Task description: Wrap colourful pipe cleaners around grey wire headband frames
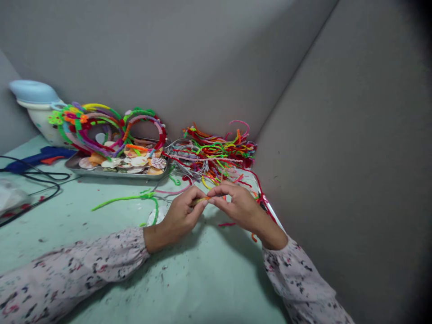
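My left hand (182,211) and my right hand (238,204) meet fingertip to fingertip above the table, both closed in a pinch. Between the left thumb and fingers is a thin yellow-brown piece (198,202), too small to name surely. A bit of orange pipe cleaner (208,197) shows at the right fingertips, mostly hidden by them. Left of my hands lies a bent green pipe cleaner (121,201) with a knotted part. Behind them is a tangled heap of coloured pipe cleaners (216,150).
A metal tray (116,174) holds seashells (137,161), with pipe-cleaner-wrapped headbands (91,126) standing on it. To its left are a blue glue gun (30,159), a black cable (50,184) and a blue-lidded white container (42,112). Grey walls (337,157) close off the back and right.
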A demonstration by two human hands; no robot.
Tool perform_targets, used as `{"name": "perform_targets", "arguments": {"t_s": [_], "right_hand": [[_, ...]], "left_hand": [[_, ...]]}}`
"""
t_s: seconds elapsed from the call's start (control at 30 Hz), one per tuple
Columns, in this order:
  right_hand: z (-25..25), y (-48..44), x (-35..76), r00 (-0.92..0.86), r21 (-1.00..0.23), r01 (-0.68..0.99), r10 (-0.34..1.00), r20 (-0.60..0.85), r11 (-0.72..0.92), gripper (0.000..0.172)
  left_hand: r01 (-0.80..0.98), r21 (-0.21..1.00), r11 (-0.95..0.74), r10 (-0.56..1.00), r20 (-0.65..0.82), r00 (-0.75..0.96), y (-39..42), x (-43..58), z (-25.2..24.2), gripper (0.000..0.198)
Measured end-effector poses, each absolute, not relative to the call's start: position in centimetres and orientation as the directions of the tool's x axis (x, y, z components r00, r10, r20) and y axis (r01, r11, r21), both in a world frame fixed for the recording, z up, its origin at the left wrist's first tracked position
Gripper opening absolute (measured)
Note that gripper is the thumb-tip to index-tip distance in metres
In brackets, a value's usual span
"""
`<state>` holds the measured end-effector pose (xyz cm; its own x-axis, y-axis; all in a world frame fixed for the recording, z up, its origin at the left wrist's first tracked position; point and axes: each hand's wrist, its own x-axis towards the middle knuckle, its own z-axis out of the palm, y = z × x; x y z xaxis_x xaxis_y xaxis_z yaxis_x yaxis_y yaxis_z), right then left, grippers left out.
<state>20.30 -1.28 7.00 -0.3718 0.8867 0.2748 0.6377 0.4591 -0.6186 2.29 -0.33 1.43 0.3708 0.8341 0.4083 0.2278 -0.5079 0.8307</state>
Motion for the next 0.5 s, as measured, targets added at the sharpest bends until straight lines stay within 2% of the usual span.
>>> {"name": "perform_targets", "arguments": {"t_s": [0.33,0.5], "right_hand": [[7.0,-1.0,20.4,-0.366,-0.659,0.604,0.891,0.270,0.448,0.011],[7.5,0.2,20.0,-0.405,-0.637,0.606,0.874,0.268,0.476,0.010]], "left_hand": [[0.246,0.808,-0.536,0.824,0.436,0.363,-0.2,2.2,1.2,0.015],[0.265,0.819,-0.509,0.848,0.425,0.316,0.3,2.0,1.3,0.015]]}}
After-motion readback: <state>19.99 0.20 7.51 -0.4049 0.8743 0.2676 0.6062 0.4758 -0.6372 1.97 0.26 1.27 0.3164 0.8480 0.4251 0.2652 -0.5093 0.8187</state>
